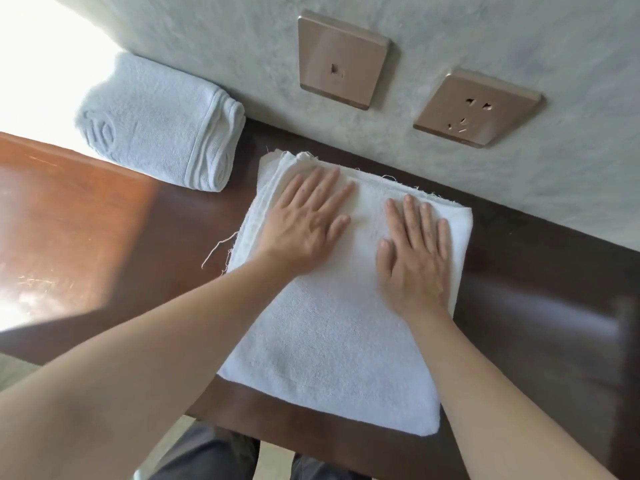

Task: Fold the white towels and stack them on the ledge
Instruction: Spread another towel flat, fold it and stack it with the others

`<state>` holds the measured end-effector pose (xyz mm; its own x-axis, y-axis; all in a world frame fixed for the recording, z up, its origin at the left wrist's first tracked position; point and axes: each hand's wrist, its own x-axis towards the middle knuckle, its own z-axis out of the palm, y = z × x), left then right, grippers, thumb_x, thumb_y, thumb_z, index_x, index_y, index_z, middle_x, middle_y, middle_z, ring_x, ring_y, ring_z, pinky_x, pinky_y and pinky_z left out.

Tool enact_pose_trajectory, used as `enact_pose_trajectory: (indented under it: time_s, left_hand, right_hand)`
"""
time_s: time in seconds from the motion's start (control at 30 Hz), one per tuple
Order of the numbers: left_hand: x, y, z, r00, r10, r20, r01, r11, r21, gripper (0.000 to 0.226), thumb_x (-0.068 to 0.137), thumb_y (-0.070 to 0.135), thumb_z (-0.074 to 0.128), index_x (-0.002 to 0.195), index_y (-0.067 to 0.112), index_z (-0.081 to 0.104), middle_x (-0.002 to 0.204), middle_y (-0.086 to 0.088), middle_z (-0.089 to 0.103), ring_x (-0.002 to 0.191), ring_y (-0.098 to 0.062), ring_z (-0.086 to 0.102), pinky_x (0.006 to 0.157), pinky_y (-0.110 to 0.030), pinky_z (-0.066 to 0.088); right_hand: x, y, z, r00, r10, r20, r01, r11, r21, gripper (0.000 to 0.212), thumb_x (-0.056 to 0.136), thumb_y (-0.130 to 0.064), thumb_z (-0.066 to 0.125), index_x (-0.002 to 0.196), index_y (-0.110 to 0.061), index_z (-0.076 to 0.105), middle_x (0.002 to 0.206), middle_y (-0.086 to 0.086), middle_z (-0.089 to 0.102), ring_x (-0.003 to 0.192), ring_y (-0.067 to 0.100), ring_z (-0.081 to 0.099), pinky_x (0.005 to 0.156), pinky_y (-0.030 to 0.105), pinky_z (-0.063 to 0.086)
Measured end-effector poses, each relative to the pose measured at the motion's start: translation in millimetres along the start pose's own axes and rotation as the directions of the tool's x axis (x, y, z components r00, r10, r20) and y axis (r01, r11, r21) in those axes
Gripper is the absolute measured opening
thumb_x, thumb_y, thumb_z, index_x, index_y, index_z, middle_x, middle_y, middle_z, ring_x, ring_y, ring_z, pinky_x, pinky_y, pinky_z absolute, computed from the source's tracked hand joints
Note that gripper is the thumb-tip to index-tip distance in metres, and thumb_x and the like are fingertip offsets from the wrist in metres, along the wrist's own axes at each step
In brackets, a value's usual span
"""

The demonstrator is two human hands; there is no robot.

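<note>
1. Dark brown wooden ledge (104, 244) is seen running along a pale textured wall (519, 168), with strong daylight washed over its left end, so that part is pretty blown out.

2. Far left at the back, a folded towel (162, 123) is parked on the ledge right up against the wall. It looks a bit bluish-white, with a raised pattern showing on its near left corner.

3. Just right of that, but apart from it, a white towel (329, 341) is laid flat on the ledge, folded into a rough rectangle. Its far edge is frayed and loose threads are seen trailing off the left side. Its near edge reaches the front lip of the ledge.

4. The left hand (308, 223) is pressed flat on the far left part of the white towel, fingers straight and spread; nothing is gripped.

5. The right hand (415, 251) is laid palm-down beside it on the far right part of the same towel, fingers straight and close together, nothing held either.

6. Up on the wall, two bronze-coloured plates are mounted: a square plate (343, 60) and, further right, a socket (478, 107).

7. Dark trousers (207, 455) are glimpsed below the ledge's front edge.
</note>
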<state>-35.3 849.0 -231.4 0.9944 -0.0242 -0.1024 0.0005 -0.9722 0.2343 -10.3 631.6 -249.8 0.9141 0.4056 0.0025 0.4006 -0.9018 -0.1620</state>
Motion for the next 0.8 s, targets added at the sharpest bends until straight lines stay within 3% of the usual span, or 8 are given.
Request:
enact_pose_trajectory:
  time_s: [0.07,0.17,0.3,0.5,0.6,0.67,0.8]
  left_hand:
    - [10,-35,-3,0.998,-0.064,0.017,0.064,0.998,0.000,0.062,0.106,0.054,0.006,0.163,0.030,0.015,0.171,0.005,0.010,0.157,-0.013,-0.001,0.128,-0.044,0.004]
    - [12,-50,-1,0.999,-0.033,0.029,0.034,0.999,-0.010,0.060,0.107,0.055,0.007,0.162,0.031,0.013,0.171,0.008,0.007,0.156,-0.012,-0.010,0.127,-0.047,0.009]
    - [15,-45,1,0.999,-0.037,0.010,0.037,0.999,-0.007,0.058,0.108,0.051,0.013,0.162,0.029,0.019,0.170,0.004,0.014,0.157,-0.017,-0.005,0.127,-0.046,0.007]
    - [11,-25,-12,0.998,-0.058,0.021,0.056,0.994,0.092,0.066,0.106,0.055,0.005,0.163,0.024,0.016,0.171,-0.002,0.004,0.157,-0.027,-0.009,0.125,-0.047,-0.011]
    - [-10,13,-4,0.999,0.048,-0.014,-0.048,0.999,0.013,0.065,0.106,0.055,0.010,0.163,0.026,0.015,0.171,-0.003,0.004,0.157,-0.027,-0.006,0.126,-0.044,-0.009]
    - [-25,26,6,0.992,0.120,0.037,-0.120,0.993,-0.005,0.063,0.106,0.054,0.015,0.164,0.028,0.010,0.172,-0.001,0.003,0.157,-0.023,-0.008,0.127,-0.045,-0.007]
    - [-23,21,19,0.996,0.092,0.016,-0.093,0.995,0.033,0.064,0.106,0.055,0.018,0.164,0.030,0.005,0.172,0.001,0.002,0.157,-0.022,-0.009,0.127,-0.047,-0.002]
  right_hand:
    - [1,0,1,1.000,-0.008,0.004,0.008,1.000,-0.016,0.061,0.103,-0.038,0.021,0.162,-0.026,0.012,0.170,-0.001,0.008,0.157,0.018,0.000,0.126,0.051,0.010]
    - [3,-2,-2,1.000,0.004,0.009,-0.004,1.000,-0.023,0.062,0.102,-0.039,0.022,0.162,-0.025,0.014,0.170,0.000,0.010,0.157,0.018,0.001,0.126,0.052,0.010]
    - [4,-2,-2,1.000,0.019,0.017,-0.018,0.999,-0.038,0.063,0.101,-0.040,0.025,0.162,-0.025,0.017,0.170,0.000,0.012,0.157,0.019,0.004,0.125,0.053,0.011]
    - [5,-4,-4,0.999,0.033,0.009,-0.032,0.999,-0.043,0.064,0.100,-0.042,0.026,0.162,-0.026,0.018,0.170,0.000,0.013,0.157,0.019,0.005,0.125,0.054,0.011]
    - [5,-5,-4,0.999,0.048,-0.009,-0.048,0.999,-0.007,0.065,0.098,-0.038,0.031,0.161,-0.026,0.023,0.169,0.000,0.017,0.157,0.018,0.007,0.125,0.053,0.010]
    - [6,-5,-5,0.999,0.045,0.000,-0.045,0.999,0.009,0.066,0.095,-0.032,0.032,0.161,-0.024,0.024,0.169,0.001,0.017,0.157,0.019,0.007,0.125,0.053,0.010]
    - [1,3,-12,0.999,-0.009,0.051,0.007,1.000,0.024,0.065,0.098,-0.032,0.029,0.161,-0.021,0.022,0.169,0.002,0.014,0.157,0.019,0.005,0.127,0.049,0.004]
